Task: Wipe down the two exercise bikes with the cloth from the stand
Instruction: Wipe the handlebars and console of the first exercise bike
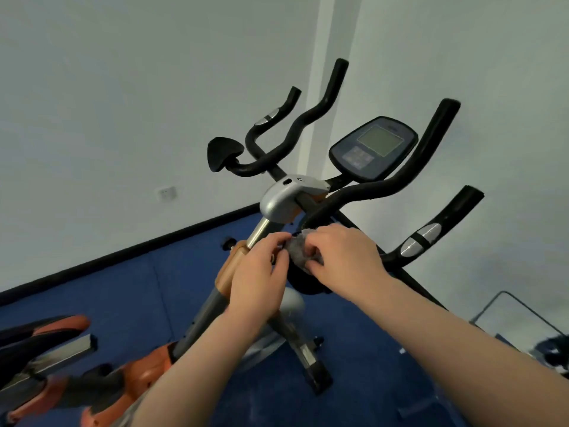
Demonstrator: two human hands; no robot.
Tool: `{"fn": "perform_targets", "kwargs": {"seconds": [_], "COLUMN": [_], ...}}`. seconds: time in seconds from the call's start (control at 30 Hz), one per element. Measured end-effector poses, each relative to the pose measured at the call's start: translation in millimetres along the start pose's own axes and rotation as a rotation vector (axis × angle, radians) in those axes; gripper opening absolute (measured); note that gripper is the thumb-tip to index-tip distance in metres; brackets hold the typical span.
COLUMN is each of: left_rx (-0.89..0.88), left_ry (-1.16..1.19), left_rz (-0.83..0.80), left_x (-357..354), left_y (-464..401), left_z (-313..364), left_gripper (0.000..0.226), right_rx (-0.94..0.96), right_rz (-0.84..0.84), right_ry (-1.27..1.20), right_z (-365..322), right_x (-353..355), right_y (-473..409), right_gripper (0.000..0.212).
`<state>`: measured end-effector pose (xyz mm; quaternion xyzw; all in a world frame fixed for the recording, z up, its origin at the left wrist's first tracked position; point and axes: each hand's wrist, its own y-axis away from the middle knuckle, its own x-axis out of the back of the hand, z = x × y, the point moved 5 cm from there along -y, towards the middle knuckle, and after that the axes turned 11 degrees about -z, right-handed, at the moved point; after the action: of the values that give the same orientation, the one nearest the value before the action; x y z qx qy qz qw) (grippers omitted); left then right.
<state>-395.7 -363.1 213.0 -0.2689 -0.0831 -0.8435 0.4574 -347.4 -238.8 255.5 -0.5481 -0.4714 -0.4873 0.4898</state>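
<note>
An exercise bike (278, 198) with black handlebars, a grey stem and a console (374, 147) stands in front of me on the blue floor. A small grey cloth (300, 251) is bunched between my two hands, just below the handlebar clamp. My left hand (260, 272) pinches the cloth's left edge with curled fingers. My right hand (341, 257) grips its right side. The bike's orange and grey frame (228, 272) runs down under my left forearm. Part of a second bike (46, 343), orange and black, shows at the lower left.
White walls meet in a corner behind the bike, with a wall socket (167, 193) low on the left wall. A thin black metal stand (520, 315) sits at the right edge with a dark item (552, 354) on it. Blue flooring (138, 288) surrounds the bikes.
</note>
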Motion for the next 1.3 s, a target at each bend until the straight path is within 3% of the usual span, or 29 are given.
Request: {"fn": "perform_targets", "kwargs": {"seconds": [0.07, 0.17, 0.37, 0.53, 0.7, 0.87, 1.0, 1.07, 1.23, 1.3], "left_rx": [-0.047, -0.111, -0.195, -0.231, -0.217, -0.233, -0.190, -0.167, -0.159, -0.158], "left_ry": [0.037, 0.058, 0.180, 0.258, 0.407, 0.346, 0.400, 0.437, 0.529, 0.528], "left_rz": [-0.078, -0.153, -0.322, -0.470, -0.541, -0.525, -0.538, -0.551, -0.581, -0.578], "left_x": [1, 9, 12, 6, 5, 7, 7, 6, 6, 6], "left_y": [-6, -18, -34, -44, -46, -51, -57, -56, -54, -56], "left_z": [-3, -7, -10, -13, -20, -27, -32, -34, -35, -36], "left_gripper": [0.029, 0.026, 0.028, 0.032, 0.033, 0.030, 0.027, 0.028, 0.033, 0.034], "right_rx": [-0.084, -0.160, -0.286, -0.352, -0.502, -0.383, -0.449, -0.504, -0.342, -0.322], "right_rz": [-0.069, -0.145, 0.030, -0.147, 0.024, -0.043, 0.157, 0.199, 0.056, 0.087], "right_ry": [-0.066, -0.183, -0.207, -0.293, -0.095, -0.088, -0.280, -0.248, -0.190, -0.259], "right_z": [11, 19, 8, 15, -3, -17, -19, -30, -37, -30], "right_x": [0, 3, -4, -5, -5, -8, 8, -3, -22, -16], "right_y": [6, 4, 7, 24, 12, 30, 7, 1, 28, 29], "right_gripper": [0.006, 0.020, 0.013, 0.014, 0.011, 0.011, 0.013, 0.014, 0.015, 0.016]}}
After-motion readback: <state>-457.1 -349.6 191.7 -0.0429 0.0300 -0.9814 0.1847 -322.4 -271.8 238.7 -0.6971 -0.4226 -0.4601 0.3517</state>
